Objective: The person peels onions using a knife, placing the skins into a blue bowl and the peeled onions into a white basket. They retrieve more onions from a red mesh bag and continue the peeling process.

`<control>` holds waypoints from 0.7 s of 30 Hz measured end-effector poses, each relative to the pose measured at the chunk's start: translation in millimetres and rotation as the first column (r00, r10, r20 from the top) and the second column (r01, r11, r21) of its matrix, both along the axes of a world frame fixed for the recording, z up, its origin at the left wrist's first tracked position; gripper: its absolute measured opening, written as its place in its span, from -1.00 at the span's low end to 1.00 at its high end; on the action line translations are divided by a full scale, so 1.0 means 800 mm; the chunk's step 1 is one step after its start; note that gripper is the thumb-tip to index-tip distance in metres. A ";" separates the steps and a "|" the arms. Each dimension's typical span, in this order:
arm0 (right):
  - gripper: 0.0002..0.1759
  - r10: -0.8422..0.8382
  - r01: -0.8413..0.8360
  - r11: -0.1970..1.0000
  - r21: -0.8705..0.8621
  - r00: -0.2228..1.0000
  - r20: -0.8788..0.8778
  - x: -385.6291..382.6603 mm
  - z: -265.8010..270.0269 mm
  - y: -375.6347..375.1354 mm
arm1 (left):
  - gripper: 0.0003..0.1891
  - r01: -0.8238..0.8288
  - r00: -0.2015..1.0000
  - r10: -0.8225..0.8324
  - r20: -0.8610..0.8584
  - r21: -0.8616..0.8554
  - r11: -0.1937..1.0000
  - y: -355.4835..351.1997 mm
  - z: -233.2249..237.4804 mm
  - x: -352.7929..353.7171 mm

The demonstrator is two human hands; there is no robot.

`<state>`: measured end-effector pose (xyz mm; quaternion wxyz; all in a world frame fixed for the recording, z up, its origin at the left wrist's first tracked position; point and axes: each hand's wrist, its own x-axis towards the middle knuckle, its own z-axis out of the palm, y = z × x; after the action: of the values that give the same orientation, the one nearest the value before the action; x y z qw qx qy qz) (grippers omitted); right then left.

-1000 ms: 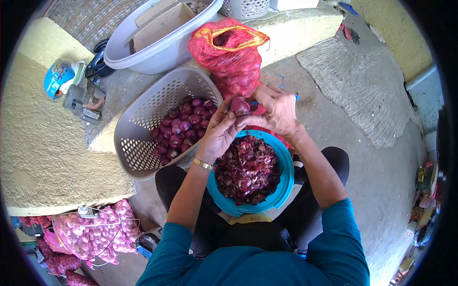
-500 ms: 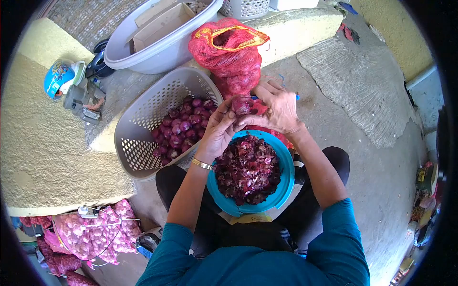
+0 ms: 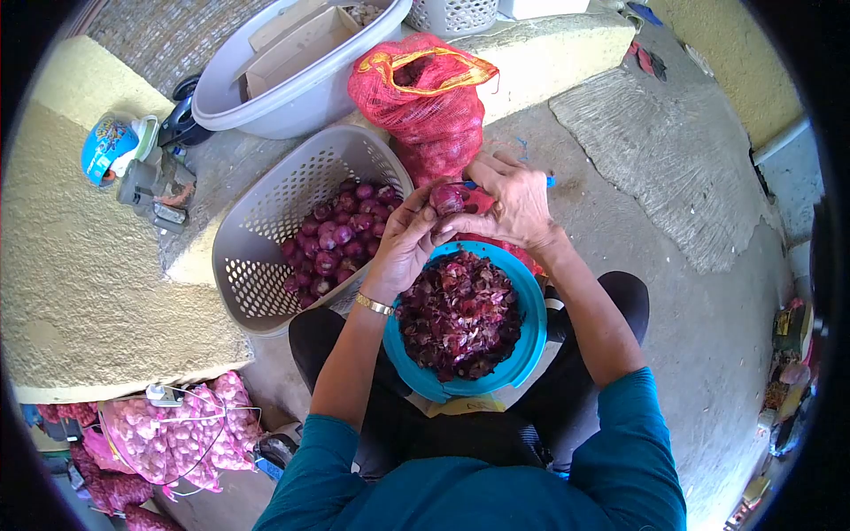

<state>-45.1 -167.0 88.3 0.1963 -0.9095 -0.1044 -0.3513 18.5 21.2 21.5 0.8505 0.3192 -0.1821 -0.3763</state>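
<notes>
A red onion is pinched in the fingers of my left hand, above the near side of the basin. My right hand is closed round a blue-handled knife; only bits of its blue handle show, and the blade is hidden. The right thumb reaches to the underside of the onion. Below both hands, between my knees, a turquoise basin holds a heap of dry onion skins. On the left, a grey perforated basket contains many red onions.
A red mesh sack of onions stands beyond the basket. Behind it, a large grey tub rests on a ledge with a box inside. Pink net bags of garlic lie at lower left. Concrete floor stretches to the right.
Both hands stay in almost the same place. The onion has turned slightly in the left fingers, and the right hand has shifted a little to the left.
</notes>
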 end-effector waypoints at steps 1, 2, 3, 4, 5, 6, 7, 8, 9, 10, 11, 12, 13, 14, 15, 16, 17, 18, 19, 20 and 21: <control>-0.29 0.012 -0.012 1.000 -0.003 1.000 0.000 0.002 -0.005 -0.001 | -0.53 0.006 0.999 -0.006 0.033 0.016 1.000 0.002 -0.004 0.001; -0.30 0.025 -0.025 1.000 -0.006 1.000 -0.001 0.003 -0.007 -0.001 | -0.51 0.010 0.998 -0.013 0.066 0.032 0.999 0.003 -0.007 0.002; -0.30 0.026 -0.026 1.000 -0.005 1.000 0.000 0.002 -0.007 -0.002 | -0.51 0.009 0.998 -0.011 0.067 0.033 0.999 0.003 -0.007 0.003; -0.30 0.036 -0.036 0.999 -0.017 0.999 -0.009 0.002 -0.008 -0.002 | -0.50 0.009 0.998 -0.010 0.063 0.025 1.000 0.003 -0.008 0.004; -0.30 0.046 -0.046 0.999 -0.029 0.999 -0.018 0.001 -0.008 -0.003 | -0.49 0.009 0.998 -0.009 0.058 0.016 1.000 0.002 -0.009 0.004; -0.30 0.045 -0.046 0.999 -0.029 0.999 -0.018 0.001 -0.008 -0.003 | -0.49 0.009 0.998 -0.010 0.059 0.016 1.000 0.001 -0.007 0.004; -0.30 0.073 -0.074 0.997 -0.034 0.997 -0.022 0.001 -0.010 -0.004 | -0.48 0.016 0.997 -0.017 0.069 0.013 1.000 0.000 -0.005 0.004; -0.31 0.101 -0.102 0.994 -0.038 0.995 -0.026 0.001 -0.011 -0.004 | -0.46 0.022 0.997 -0.023 0.080 0.010 1.000 0.000 -0.003 0.004; -0.31 0.102 -0.103 0.994 -0.038 0.994 -0.026 0.000 -0.009 -0.005 | -0.46 0.022 0.997 -0.023 0.080 0.010 1.000 0.000 0.000 0.002; -0.30 0.086 -0.086 0.996 -0.009 0.996 -0.022 -0.001 -0.007 -0.005 | -0.45 0.025 0.996 -0.026 0.090 0.007 1.000 -0.001 0.005 0.001; -0.30 0.070 -0.070 0.997 0.019 0.997 -0.018 -0.001 -0.005 -0.005 | -0.43 0.029 0.995 -0.029 0.099 0.004 1.000 -0.002 0.009 -0.001; -0.30 0.070 -0.069 0.997 0.019 0.997 -0.019 -0.001 -0.004 -0.004 | -0.43 0.030 0.995 -0.030 0.099 0.004 1.000 -0.003 0.012 -0.003; -0.30 0.043 -0.043 0.998 0.038 0.999 -0.005 -0.001 -0.003 -0.002 | -0.45 0.017 0.997 -0.018 0.079 0.003 1.000 -0.004 0.014 -0.005; -0.30 0.016 -0.017 0.998 0.058 1.000 0.010 0.000 -0.002 -0.001 | -0.47 0.005 0.998 -0.005 0.059 0.002 1.000 -0.004 0.015 -0.006; -0.30 0.016 -0.017 0.998 0.059 1.000 0.010 0.000 -0.004 -0.002 | -0.47 0.005 0.998 -0.006 0.059 0.003 1.000 -0.004 0.014 -0.005; -0.31 0.043 -0.043 0.998 0.046 0.999 0.000 0.001 -0.007 -0.002 | -0.47 0.002 0.998 -0.003 0.062 0.007 1.000 -0.003 0.011 -0.004; -0.31 0.069 -0.069 0.997 0.034 0.998 -0.010 0.001 -0.009 -0.002 | -0.48 -0.001 0.998 0.000 0.066 0.009 1.000 -0.003 0.009 -0.002; -0.31 0.069 -0.069 0.997 0.034 0.998 -0.010 0.001 -0.010 -0.003 | -0.48 -0.001 0.998 0.000 0.066 0.009 1.000 -0.002 0.008 -0.001; -0.32 0.069 -0.069 0.997 0.021 0.997 -0.017 0.001 -0.010 -0.003 | -0.46 0.017 0.997 -0.018 0.071 0.008 1.000 -0.001 0.006 0.000; -0.33 0.070 -0.070 0.998 0.009 0.997 -0.024 0.001 -0.011 -0.003 | -0.45 0.036 0.996 -0.036 0.076 0.007 0.999 0.000 0.005 0.000; -0.33 0.070 -0.070 0.998 0.009 0.997 -0.024 0.001 -0.011 -0.003 | -0.45 0.035 0.996 -0.036 0.076 0.007 0.999 0.000 0.006 -0.001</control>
<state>-44.7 -169.3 79.1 0.2133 -0.9087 -0.1325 -0.3334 17.9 21.5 26.3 0.8352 0.3325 -0.2191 -0.3794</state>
